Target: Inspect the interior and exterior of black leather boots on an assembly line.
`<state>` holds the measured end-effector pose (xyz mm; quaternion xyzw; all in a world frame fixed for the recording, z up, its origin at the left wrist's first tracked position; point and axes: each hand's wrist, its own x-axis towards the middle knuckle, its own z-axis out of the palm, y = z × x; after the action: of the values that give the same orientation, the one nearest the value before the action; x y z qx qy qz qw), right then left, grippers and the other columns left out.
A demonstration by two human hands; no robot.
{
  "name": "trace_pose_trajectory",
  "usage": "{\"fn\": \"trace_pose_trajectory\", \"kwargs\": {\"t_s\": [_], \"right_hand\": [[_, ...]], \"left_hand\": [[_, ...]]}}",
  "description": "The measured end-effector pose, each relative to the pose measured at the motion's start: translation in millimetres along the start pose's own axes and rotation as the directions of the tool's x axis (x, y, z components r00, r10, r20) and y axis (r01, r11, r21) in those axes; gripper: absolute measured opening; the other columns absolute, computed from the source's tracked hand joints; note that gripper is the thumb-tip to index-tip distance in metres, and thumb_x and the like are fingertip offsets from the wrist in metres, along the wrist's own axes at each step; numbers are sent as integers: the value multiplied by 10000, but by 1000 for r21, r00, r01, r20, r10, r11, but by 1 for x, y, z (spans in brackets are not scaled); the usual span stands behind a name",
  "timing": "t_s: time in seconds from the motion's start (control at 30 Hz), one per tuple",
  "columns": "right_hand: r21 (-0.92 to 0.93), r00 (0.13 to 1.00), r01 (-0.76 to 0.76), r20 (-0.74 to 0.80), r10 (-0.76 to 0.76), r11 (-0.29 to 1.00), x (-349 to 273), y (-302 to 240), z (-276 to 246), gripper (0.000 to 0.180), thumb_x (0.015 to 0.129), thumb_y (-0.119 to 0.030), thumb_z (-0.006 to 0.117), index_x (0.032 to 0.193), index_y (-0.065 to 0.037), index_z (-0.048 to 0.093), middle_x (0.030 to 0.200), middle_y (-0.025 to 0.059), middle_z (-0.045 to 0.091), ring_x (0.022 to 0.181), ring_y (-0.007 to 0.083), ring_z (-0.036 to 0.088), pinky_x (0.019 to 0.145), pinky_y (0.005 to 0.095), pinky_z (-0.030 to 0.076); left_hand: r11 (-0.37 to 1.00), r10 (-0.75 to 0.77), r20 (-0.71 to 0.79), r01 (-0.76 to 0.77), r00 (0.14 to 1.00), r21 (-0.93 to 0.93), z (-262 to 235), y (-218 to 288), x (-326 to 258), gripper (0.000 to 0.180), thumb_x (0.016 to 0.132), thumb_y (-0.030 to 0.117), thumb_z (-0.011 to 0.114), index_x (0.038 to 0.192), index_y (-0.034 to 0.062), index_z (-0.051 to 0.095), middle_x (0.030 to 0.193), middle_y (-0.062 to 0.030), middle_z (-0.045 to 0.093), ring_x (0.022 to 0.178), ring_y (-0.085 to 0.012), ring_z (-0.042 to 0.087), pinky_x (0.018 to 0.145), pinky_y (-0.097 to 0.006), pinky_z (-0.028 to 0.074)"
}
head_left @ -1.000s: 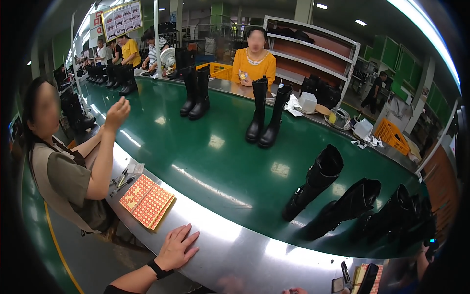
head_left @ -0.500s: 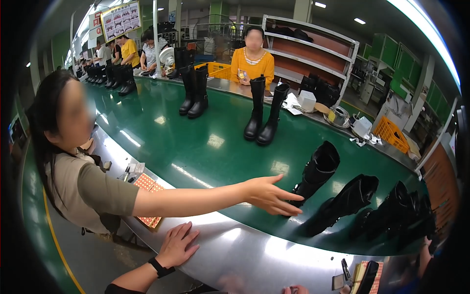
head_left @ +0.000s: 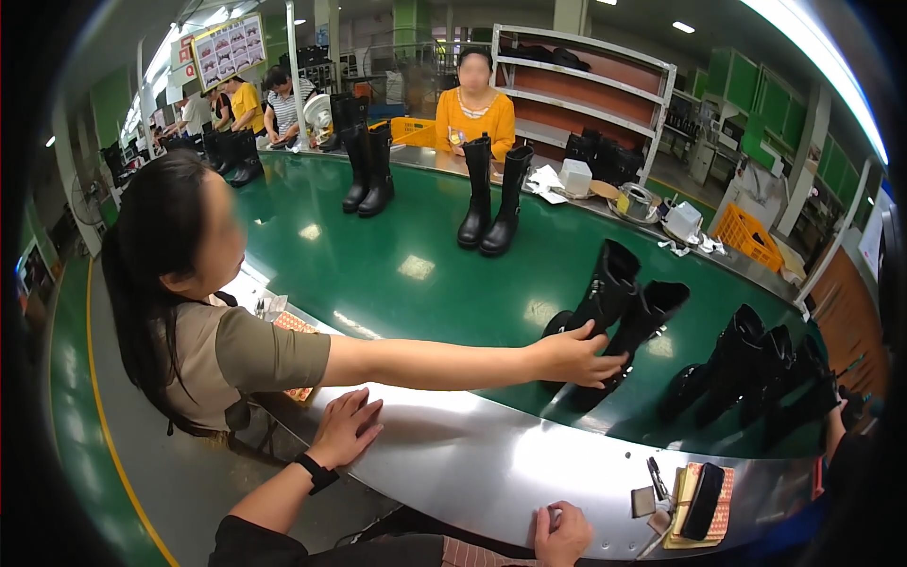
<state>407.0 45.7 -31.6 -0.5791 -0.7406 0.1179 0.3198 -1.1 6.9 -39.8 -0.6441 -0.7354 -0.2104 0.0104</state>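
My left hand (head_left: 347, 430), with a black band on its wrist, lies with fingers stretched on the edge of the shiny metal counter (head_left: 444, 449). My right hand (head_left: 564, 536) is curled at the counter's near edge; something small and greyish shows between thumb and fingers, too little to name. In front of me the co-worker on the left reaches an arm across, the hand (head_left: 581, 359) at a pair of black boots (head_left: 614, 298) on the green conveyor belt (head_left: 425, 312). Neither of my hands touches a boot.
More black boots stand on the belt at the right (head_left: 727, 364) and farther back (head_left: 491, 198). By my right side lie a dark phone (head_left: 704, 501) on a patterned pad and small tools. A person in yellow (head_left: 475, 118) sits across the belt.
The co-worker leans in, and the hand has reached the boots; two boots now stand close together. My view has shifted, and my right hand shows more fully. My left hand stays on the counter.
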Motion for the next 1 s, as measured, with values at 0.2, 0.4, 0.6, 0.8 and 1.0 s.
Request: {"fn": "trace_pose_trajectory", "kwargs": {"t_s": [0.2, 0.4, 0.6, 0.8, 1.0], "right_hand": [[16, 996, 75, -41, -74, 997, -9, 13, 6, 189, 906, -257, 695, 988, -87, 682, 861, 122, 666, 790, 339, 622, 749, 452, 468], [23, 991, 120, -62, -118, 993, -7, 15, 1, 181, 908, -242, 684, 984, -78, 683, 858, 125, 665, 799, 345, 625, 750, 459, 463], [25, 990, 124, -75, -122, 992, -8, 13, 6, 171, 907, -233, 684, 977, -77, 683, 838, 123, 658, 791, 338, 622, 738, 456, 457], [5, 990, 128, -59, -128, 992, -7, 11, 4, 167, 909, -229, 683, 975, -76, 680, 833, 117, 652, 787, 337, 617, 743, 450, 455], [-21, 984, 143, -102, -144, 990, -7, 9, 2, 158, 913, -226, 684, 971, -78, 679, 840, 116, 654, 779, 338, 615, 745, 448, 460]], "left_hand": [[1000, 10, 6, -10, 1000, -2, 7, -3, -3, 448, 936, 359, 640, 1317, 125, 623, 1408, -149, 513, 1330, -339, 452, 1111, -456, 357], [998, 61, -28, -61, 998, 7, 5, 3, -1, 435, 915, 287, 637, 1304, 92, 616, 1369, -180, 545, 1274, -368, 497, 1080, -462, 390], [998, 58, -64, -56, 996, 33, 11, -8, -1, 408, 927, 299, 652, 1294, 119, 634, 1375, -149, 551, 1286, -336, 502, 1082, -446, 391], [999, 36, -64, -34, 997, 42, 7, -4, -4, 411, 922, 297, 652, 1295, 124, 632, 1366, -148, 560, 1280, -336, 507, 1076, -444, 399], [998, 42, -56, -40, 998, 45, 7, -3, -1, 405, 921, 314, 667, 1283, 135, 646, 1364, -133, 565, 1278, -327, 513, 1069, -446, 408]]}}
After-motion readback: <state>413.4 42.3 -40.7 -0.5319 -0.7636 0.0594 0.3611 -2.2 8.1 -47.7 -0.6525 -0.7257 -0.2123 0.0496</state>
